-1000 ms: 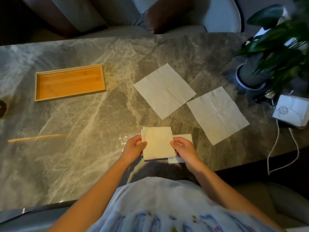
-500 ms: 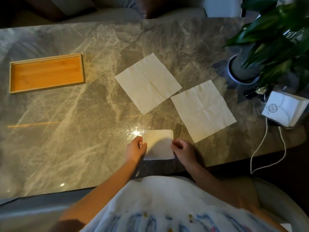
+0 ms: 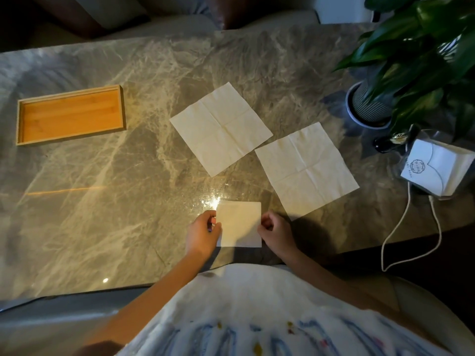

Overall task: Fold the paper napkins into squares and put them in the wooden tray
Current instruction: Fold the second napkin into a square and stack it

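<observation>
- Step in hand, by the look of it: closing out the first fold; folded napkin (image 3: 239, 224) flat on the table (image 3: 102, 201), near edge, centre, between both hands.
- Left hand (image 3: 203, 233): fingers curled, pinching the napkin's left edge; right hand (image 3: 276, 233): likewise curled, pinching the right edge.
- Orientation: close to square, so no real long axis; sides lined up with the near table edge (fold side not readable from here).
- Next, probably: lift and carry far-left to the wooden tray (image 3: 72, 136), well apart from the hands; calls for a pinch that keeps the layers together; lay flat inside, squared to the tray's long axis (left-right, right end slightly farther).
- Still to fold: far open napkin (image 3: 221, 128) and right open napkin (image 3: 305, 167); both flat, turned diamond-wise, just beside each other, right of centre.
</observation>
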